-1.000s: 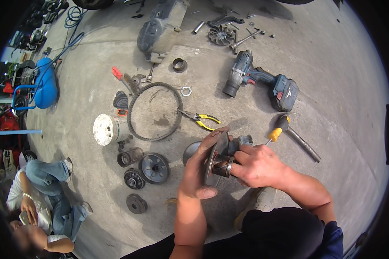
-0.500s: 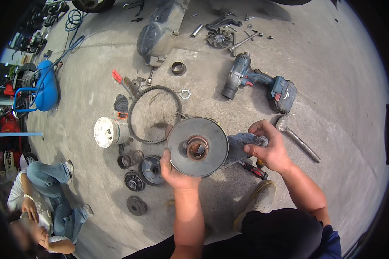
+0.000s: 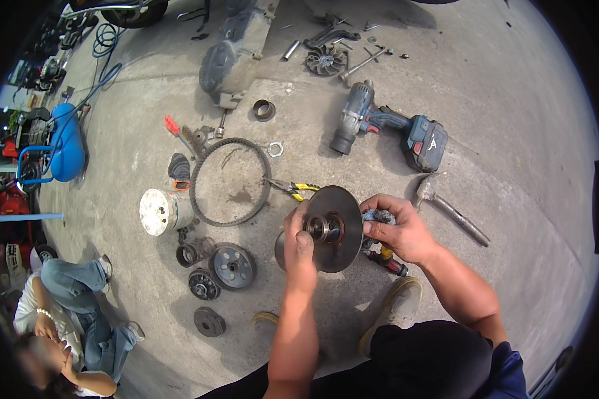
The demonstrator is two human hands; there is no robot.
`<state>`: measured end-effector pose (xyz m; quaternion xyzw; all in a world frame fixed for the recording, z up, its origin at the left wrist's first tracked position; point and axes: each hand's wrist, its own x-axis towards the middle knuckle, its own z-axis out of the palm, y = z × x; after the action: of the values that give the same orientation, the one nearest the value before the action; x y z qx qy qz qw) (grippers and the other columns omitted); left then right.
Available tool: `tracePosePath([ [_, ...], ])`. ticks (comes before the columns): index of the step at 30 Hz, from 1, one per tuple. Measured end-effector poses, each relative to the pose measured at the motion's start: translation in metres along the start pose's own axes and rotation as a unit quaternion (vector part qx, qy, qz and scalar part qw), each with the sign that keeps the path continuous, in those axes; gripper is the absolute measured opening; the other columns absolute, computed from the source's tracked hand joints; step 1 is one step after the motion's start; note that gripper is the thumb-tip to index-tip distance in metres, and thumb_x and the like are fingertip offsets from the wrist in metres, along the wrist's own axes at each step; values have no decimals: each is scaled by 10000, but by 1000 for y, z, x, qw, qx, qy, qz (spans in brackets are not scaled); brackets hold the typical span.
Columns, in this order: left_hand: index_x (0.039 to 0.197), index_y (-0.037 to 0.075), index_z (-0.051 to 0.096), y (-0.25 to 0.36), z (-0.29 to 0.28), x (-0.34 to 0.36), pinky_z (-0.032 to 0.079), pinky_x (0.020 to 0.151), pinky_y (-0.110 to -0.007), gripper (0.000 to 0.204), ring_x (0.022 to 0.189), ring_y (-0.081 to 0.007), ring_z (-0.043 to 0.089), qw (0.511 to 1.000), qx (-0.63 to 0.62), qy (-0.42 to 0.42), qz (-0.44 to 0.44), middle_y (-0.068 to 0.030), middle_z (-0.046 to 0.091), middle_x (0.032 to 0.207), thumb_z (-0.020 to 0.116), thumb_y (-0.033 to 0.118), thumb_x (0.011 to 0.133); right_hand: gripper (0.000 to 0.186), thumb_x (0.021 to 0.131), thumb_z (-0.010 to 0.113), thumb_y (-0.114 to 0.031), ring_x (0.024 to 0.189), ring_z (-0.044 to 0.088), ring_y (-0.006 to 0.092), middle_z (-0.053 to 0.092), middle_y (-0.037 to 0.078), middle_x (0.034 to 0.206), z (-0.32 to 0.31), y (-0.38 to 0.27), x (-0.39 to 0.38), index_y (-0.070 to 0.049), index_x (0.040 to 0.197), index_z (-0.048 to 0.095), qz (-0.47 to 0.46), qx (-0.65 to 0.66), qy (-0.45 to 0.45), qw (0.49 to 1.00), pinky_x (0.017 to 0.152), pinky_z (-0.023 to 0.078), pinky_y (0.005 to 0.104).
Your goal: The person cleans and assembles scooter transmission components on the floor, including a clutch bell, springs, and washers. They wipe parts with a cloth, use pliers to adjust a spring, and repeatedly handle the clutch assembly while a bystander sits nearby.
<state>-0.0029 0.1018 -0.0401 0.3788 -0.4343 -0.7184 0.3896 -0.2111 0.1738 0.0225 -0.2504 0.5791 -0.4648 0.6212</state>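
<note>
Raised over the floor in front of me is a dark round metal pulley disc (image 3: 343,253) with a ringed hub at its centre, tilted on edge. My left hand (image 3: 301,249) grips it from the left, thumb beside the hub. A second disc edge (image 3: 281,251) shows left of that hand; whether it is a separate piece I cannot tell. My right hand (image 3: 402,229) pinches a blue-grey rag (image 3: 381,217) at the disc's right rim. Part of the rag is hidden behind the disc and fingers.
Yellow-black pliers (image 3: 293,188), a drive belt (image 3: 194,189), and a white tub (image 3: 158,211) lie beyond. Left are a clutch drum (image 3: 233,266) and small round parts. An impact wrench (image 3: 359,113) and hammer (image 3: 456,213) lie right. A person (image 3: 80,312) sits at far left.
The disc has turned from facing me to a tilted, edge-on pose and moved slightly right. My left hand has shifted round it. The rag, previously spread out, is now bunched against the rim.
</note>
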Motion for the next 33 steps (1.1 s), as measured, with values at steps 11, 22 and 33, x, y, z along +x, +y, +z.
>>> tracePosePath([
  [11,1519,-16,470,-13,0,2,505,1060,-409,667,1280,-287,605,979,179,-92,42,-149,593,1393,782,151,954,274,938,798,-72,1017,689,176,747,72,1071,12,-16,-10,-41,1196,715,-143,-130,-80,978,941,545,340],
  [22,1530,70,505,9,-31,1,543,1034,-635,694,1378,-482,556,964,-234,-4,-123,-244,575,1496,539,563,1043,700,811,920,-311,966,744,224,758,211,1155,-72,43,10,36,1355,647,43,-417,124,899,859,579,366],
  [33,1519,72,519,2,-17,6,558,1018,-614,692,1349,-481,581,969,-220,-40,-103,-229,613,1445,561,563,1033,876,925,612,-787,1129,708,480,750,305,1132,-68,68,30,-22,1343,693,107,-452,178,868,984,560,504],
])
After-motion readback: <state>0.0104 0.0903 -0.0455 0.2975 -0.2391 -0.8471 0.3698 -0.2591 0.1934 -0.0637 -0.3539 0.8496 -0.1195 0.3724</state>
